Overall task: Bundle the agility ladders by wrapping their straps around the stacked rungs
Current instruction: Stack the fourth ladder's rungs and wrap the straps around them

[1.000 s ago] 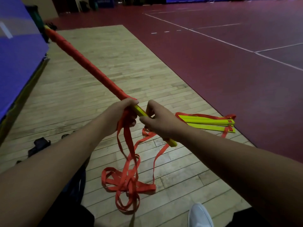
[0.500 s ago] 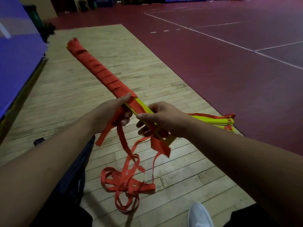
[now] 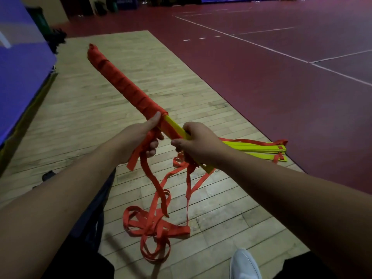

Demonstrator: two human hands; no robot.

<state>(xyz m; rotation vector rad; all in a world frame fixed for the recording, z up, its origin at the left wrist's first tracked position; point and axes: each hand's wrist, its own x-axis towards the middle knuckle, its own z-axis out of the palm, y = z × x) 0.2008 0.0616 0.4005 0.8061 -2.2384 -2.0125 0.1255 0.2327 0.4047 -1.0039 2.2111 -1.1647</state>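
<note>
We've tipped the rung bundle steeper than a moment ago, above the wooden floor; left hand clamps the orange strap at the wrap's edge, right hand grips its bare yellow end.

Pale wood floor beneath the right grip, red court floor beyond it, blue mat far left

Yellow rung stack, mostly wound in orange strap, tilts up-left, its loose tail heaped below; second ladder lies flat rightward
</note>
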